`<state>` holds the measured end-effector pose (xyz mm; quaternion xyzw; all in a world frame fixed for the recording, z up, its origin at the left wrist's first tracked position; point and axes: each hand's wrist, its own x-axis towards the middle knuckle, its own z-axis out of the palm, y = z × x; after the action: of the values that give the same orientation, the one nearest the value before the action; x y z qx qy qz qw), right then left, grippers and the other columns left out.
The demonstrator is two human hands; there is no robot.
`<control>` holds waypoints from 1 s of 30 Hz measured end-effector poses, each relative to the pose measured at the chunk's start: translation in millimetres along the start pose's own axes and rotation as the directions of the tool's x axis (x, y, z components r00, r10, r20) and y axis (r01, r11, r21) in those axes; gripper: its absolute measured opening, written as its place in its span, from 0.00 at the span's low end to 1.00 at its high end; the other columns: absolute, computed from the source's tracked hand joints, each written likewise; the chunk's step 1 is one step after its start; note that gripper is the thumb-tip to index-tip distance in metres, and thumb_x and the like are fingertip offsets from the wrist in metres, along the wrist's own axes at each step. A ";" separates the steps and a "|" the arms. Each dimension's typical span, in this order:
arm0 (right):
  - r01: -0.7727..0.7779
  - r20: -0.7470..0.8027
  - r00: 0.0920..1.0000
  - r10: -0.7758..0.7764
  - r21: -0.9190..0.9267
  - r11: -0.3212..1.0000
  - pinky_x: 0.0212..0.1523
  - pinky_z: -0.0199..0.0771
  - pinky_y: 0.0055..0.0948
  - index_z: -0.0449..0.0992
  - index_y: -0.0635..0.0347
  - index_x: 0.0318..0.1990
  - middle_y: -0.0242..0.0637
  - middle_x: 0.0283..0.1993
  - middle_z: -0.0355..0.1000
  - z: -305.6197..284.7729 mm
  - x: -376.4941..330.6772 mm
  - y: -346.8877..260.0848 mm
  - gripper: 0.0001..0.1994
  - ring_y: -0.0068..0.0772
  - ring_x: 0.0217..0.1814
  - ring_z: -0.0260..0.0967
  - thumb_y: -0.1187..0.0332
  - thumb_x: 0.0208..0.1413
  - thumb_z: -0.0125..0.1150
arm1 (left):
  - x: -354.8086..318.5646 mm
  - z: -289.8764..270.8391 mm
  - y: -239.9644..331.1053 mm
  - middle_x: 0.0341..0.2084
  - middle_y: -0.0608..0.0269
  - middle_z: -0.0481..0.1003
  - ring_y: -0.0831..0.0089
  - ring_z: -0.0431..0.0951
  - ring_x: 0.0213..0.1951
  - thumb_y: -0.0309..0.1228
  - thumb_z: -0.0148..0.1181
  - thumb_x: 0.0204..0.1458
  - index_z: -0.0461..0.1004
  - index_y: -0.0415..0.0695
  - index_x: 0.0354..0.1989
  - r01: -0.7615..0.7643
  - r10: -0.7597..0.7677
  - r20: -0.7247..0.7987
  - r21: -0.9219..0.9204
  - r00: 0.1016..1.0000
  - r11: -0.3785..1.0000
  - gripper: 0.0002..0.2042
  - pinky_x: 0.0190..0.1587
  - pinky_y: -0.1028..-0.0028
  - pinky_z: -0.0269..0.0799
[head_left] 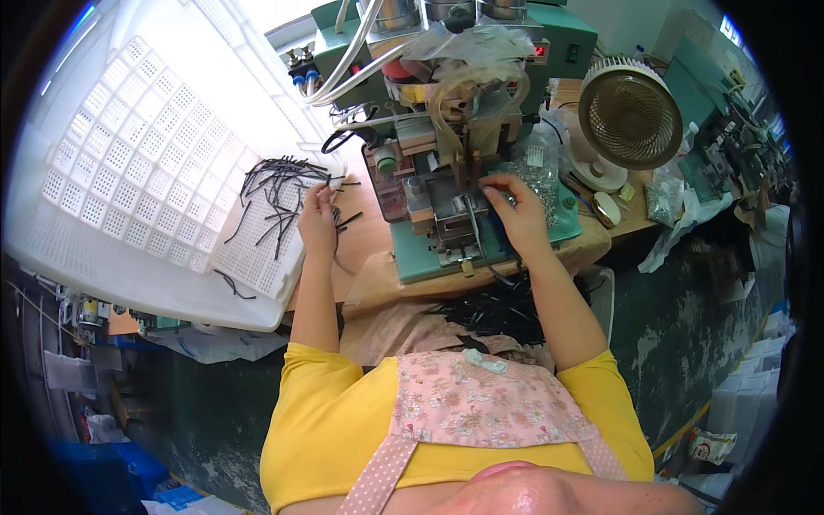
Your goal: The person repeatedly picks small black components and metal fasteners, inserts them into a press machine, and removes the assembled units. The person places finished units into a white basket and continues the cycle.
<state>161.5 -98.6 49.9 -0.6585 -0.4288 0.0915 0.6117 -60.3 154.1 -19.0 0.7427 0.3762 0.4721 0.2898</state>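
Note:
My left hand (318,221) is at the right edge of a white perforated plastic basket, its fingers pinched on a black cable piece (329,182). A loose pile of short black cables (279,184) lies in the basket beside it. My right hand (520,215) reaches to the working head of a green bench press machine (455,206). Its thumb and fingertips are closed together beside the metal tool; what they hold, if anything, is too small to make out. A dark cable (474,225) hangs down over the front of the machine's metal block.
The white basket (129,249) fills the left side. Small metal parts (539,176) lie in a clear heap right of the machine, near a round fan (631,116) and a white computer mouse (607,209). A bundle of black cables (493,309) sits below the table edge.

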 end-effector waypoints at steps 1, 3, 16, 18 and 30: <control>0.010 0.005 1.000 -0.010 0.009 1.000 0.46 0.69 0.25 0.75 0.63 0.41 0.35 0.39 0.75 3.0 -0.2 -2.6 0.08 0.28 0.43 0.72 0.74 0.54 0.58 | -1.4 -2.8 16.8 0.35 0.62 0.79 0.79 0.73 0.27 0.31 0.48 0.62 0.72 0.43 0.46 -0.069 0.060 -0.053 -0.200 0.997 0.977 0.10 0.29 0.78 0.67; -0.016 0.002 1.000 0.015 0.067 0.998 0.46 0.68 0.26 0.75 0.63 0.41 0.35 0.39 0.74 9.1 -1.3 -3.7 0.07 0.29 0.43 0.71 0.74 0.54 0.58 | -10.6 -5.6 50.9 0.36 0.65 0.76 0.83 0.71 0.28 0.27 0.51 0.60 0.72 0.42 0.46 -0.166 0.128 -0.199 -0.188 0.972 0.968 0.09 0.29 0.82 0.66; 0.004 -0.043 0.999 0.002 0.121 0.993 0.46 0.67 0.26 0.69 0.63 0.38 0.35 0.36 0.71 28.8 -1.9 10.0 0.10 0.28 0.42 0.69 0.73 0.51 0.63 | -31.2 9.5 169.3 0.37 0.63 0.74 0.78 0.78 0.36 0.27 0.49 0.61 0.72 0.39 0.48 -0.155 0.267 0.155 -0.508 0.951 0.847 0.11 0.30 0.83 0.70; 0.021 -0.039 0.999 -0.016 0.110 0.994 0.46 0.67 0.26 0.69 0.63 0.38 0.34 0.36 0.70 29.3 -1.3 11.1 0.10 0.28 0.42 0.69 0.73 0.51 0.63 | -31.6 9.2 167.3 0.37 0.64 0.74 0.78 0.78 0.35 0.29 0.48 0.61 0.73 0.40 0.48 -0.183 0.295 0.148 -0.510 0.944 0.840 0.11 0.31 0.83 0.71; -0.028 0.017 1.000 0.025 0.160 0.987 0.47 0.66 0.24 0.73 0.62 0.39 0.31 0.38 0.71 8.5 -0.7 13.4 0.07 0.25 0.42 0.68 0.74 0.52 0.61 | -33.6 11.4 160.2 0.37 0.63 0.76 0.78 0.78 0.35 0.30 0.48 0.62 0.74 0.39 0.46 -0.197 0.296 0.120 -0.508 0.948 0.838 0.11 0.33 0.82 0.72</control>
<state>161.7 -91.4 35.8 -0.6122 -0.4159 0.1386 0.6580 -13.2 37.3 86.2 0.7295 0.1153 0.5109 0.4400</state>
